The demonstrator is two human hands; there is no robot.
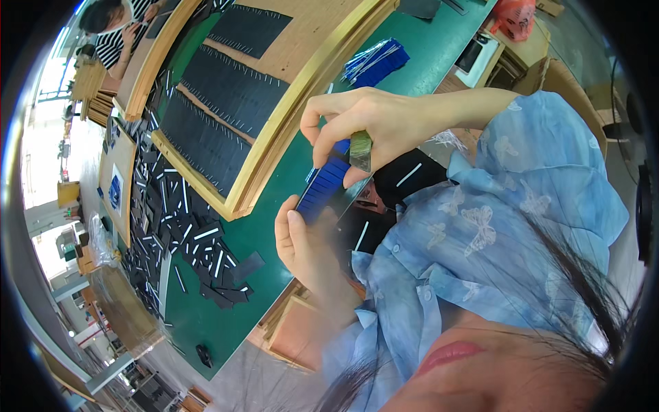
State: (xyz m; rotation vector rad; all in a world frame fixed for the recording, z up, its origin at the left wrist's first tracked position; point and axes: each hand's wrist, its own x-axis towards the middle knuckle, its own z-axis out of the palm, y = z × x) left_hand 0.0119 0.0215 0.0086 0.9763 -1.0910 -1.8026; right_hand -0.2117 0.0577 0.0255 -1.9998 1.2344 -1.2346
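A row of narrow blue strips (322,187) is held up between my two hands, above the near edge of the green table. My left hand (300,237) pinches its lower end between thumb and fingers. At the upper end my right hand (374,127) has its fingers curled around the strips. A small olive-green flat piece (360,151) shows at the right hand's fingers; whether it is gripped or worn there I cannot tell. Below my hands lie black pieces with a white strip (409,174) on each, close to my blue shirt.
On the green table (206,323) stands a wooden-edged tray (268,154) holding dark panels (233,89). A heap of black pieces with white strips (192,240) lies left of it. A blue bundle with white sticks (376,63) lies beyond my right hand. Another person (113,38) sits far left.
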